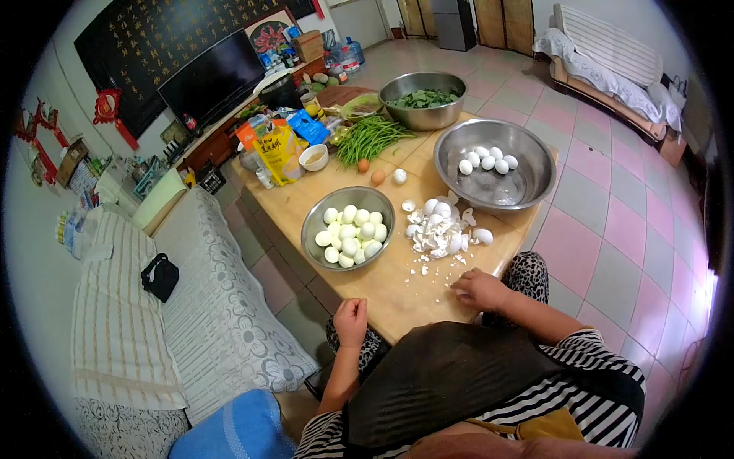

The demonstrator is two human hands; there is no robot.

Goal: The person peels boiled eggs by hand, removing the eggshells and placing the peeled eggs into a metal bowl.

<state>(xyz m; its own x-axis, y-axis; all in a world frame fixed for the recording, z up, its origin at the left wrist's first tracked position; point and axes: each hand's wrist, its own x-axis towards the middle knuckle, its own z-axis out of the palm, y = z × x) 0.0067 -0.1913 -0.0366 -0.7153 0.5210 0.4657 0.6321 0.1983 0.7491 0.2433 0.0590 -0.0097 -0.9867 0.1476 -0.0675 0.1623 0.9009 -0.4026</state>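
My left hand [352, 321] is closed at the near edge of the wooden table, with nothing seen in it. Resting on the tabletop, my right hand [478, 291] has its fingers loosely apart and holds nothing I can see. Just beyond it lies a pile of broken white eggshells [437, 239], with small crumbs scattered nearer. A white egg [482, 236] sits at the pile's right side. Ahead of my left hand stands a steel bowl [307, 243] of peeled eggs [349, 231]. The large steel basin [547, 172] at right holds several white eggs [488, 159] and some water.
Two brown eggs [378, 177] and a white egg [399, 176] lie farther back. Behind them are green beans [371, 139], a yellow packet [279, 155], a small white bowl [314, 158] and a basin of leafy greens [423, 118]. A covered sofa [222, 298] stands at left.
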